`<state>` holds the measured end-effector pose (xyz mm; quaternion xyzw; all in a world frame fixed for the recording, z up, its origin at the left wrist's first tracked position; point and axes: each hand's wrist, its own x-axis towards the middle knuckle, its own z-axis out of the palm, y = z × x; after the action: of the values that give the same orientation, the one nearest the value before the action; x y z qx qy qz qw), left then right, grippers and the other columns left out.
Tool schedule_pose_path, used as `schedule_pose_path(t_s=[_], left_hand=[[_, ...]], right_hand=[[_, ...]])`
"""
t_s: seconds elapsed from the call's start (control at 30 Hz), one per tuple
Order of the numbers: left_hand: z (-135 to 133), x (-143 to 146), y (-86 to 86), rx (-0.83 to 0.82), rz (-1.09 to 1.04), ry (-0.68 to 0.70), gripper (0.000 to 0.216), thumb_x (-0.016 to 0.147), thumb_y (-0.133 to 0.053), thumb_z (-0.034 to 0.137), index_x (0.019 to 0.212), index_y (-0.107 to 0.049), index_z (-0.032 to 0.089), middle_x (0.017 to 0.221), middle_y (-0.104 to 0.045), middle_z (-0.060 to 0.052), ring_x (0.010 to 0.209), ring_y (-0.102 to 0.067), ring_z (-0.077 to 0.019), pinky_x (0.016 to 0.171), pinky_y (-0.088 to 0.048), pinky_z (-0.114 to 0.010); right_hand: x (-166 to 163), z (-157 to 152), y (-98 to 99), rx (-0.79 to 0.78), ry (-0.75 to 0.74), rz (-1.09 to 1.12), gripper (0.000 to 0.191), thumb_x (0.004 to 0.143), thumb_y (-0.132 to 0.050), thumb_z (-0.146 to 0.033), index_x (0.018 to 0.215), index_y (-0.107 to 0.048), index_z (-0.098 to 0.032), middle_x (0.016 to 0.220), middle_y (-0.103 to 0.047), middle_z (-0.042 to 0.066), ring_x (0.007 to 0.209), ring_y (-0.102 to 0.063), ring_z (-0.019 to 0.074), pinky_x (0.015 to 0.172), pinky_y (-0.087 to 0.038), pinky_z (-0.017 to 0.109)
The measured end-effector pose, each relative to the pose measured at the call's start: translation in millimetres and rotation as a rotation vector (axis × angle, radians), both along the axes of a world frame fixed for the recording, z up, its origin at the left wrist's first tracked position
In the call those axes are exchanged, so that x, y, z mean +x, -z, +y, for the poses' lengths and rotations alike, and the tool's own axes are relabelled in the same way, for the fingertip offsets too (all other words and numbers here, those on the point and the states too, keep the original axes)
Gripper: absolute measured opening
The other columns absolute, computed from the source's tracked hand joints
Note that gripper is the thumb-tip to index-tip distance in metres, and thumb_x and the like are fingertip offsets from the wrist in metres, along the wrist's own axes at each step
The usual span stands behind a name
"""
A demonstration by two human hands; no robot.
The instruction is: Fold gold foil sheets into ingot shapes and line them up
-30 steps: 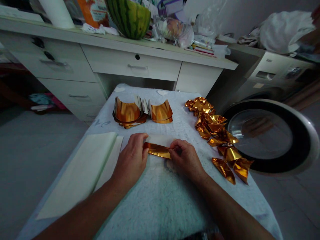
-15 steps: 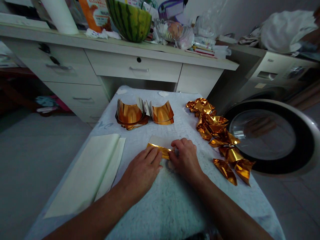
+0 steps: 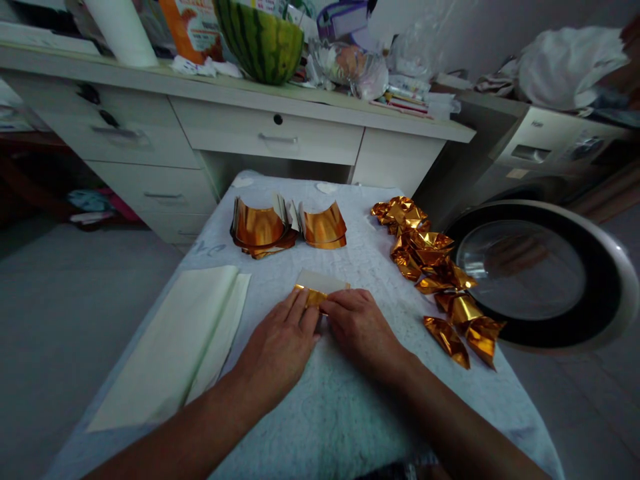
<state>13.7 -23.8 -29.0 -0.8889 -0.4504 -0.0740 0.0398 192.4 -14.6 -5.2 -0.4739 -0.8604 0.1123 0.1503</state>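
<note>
A small sheet of gold foil paper (image 3: 316, 297) lies on the cloth-covered table, its near part folded over gold side up and its pale side (image 3: 320, 279) showing beyond. My left hand (image 3: 283, 333) rests with outstretched fingers flat on the left part of the fold. Bent and close together, the fingers of my right hand (image 3: 357, 320) press at the fold's near edge, beside the left fingertips. Behind the hands stand two curved stacks of gold foil sheets, a left stack (image 3: 260, 225) and a right stack (image 3: 325, 227). Folded gold foil pieces (image 3: 425, 250) trail along the right side.
Large pale paper sheets (image 3: 165, 340) lie at the table's left. Beyond the table is a white desk (image 3: 275, 140) with drawers, bearing a cut watermelon (image 3: 263, 43) and clutter. A washing machine's round open door (image 3: 540, 273) stands close to the right table edge.
My right hand has slid left along the fold, from the sheet's right end to near my left fingertips. More of the pale side shows. My left hand stays almost in place.
</note>
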Motion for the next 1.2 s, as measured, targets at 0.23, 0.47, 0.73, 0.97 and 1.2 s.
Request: schedule_pose_path(t_s=[0.23,0.47,0.73,0.97,1.2], left_hand=[[-8,-20,-16.2,-0.046,0.063,-0.107,0.040,0.086,-0.066,0.031,0.119,-0.062,0.009,0.142,-0.053,-0.024,0.131,-0.051,-0.0362,0.105,-0.047,-0.050],[5,-25,-29.8,-0.068,0.050,-0.053,0.042,0.095,-0.048,0.016,0.136,-0.051,0.014,0.129,-0.063,-0.012,0.115,-0.059,-0.0286,0.092,-0.051,-0.046],[13,-30,-13.1,0.037,-0.021,0.001,0.038,0.095,-0.042,0.014,0.130,-0.058,0.013,0.137,-0.058,-0.014,0.125,-0.053,-0.0287,0.098,-0.047,-0.044],[17,-37,-0.5,-0.045,-0.014,0.054,0.044,0.096,-0.044,0.026,0.135,-0.052,0.007,0.143,-0.053,-0.020,0.133,-0.049,-0.0303,0.108,-0.043,-0.047],[10,-38,-1.7,-0.034,-0.001,0.085,0.047,0.093,-0.057,0.039,0.134,-0.054,0.015,0.148,-0.047,-0.020,0.139,-0.042,-0.0331,0.113,-0.036,-0.048]], right_hand=[[-5,-9,-7.1,0.011,-0.023,-0.180,0.039,0.095,-0.055,-0.039,0.131,-0.055,-0.023,0.117,-0.062,0.009,0.108,-0.054,0.0268,0.093,-0.039,0.045],[-11,-10,-10.2,0.036,-0.053,-0.281,0.060,0.091,-0.048,-0.063,0.140,-0.049,-0.027,0.118,-0.056,0.013,0.104,-0.050,0.0310,0.091,-0.039,0.051],[-11,-10,-8.5,0.033,-0.064,-0.265,0.066,0.090,-0.048,-0.064,0.144,-0.046,-0.026,0.123,-0.056,0.016,0.108,-0.051,0.0331,0.095,-0.038,0.056],[10,-18,-6.1,-0.044,-0.089,-0.210,0.058,0.093,-0.052,-0.055,0.142,-0.048,-0.023,0.142,-0.050,0.014,0.127,-0.046,0.0321,0.108,-0.029,0.059],[34,-24,-6.8,-0.103,-0.128,-0.160,0.054,0.098,-0.046,-0.052,0.145,-0.045,-0.024,0.154,-0.042,0.010,0.140,-0.035,0.0295,0.112,-0.024,0.057]])
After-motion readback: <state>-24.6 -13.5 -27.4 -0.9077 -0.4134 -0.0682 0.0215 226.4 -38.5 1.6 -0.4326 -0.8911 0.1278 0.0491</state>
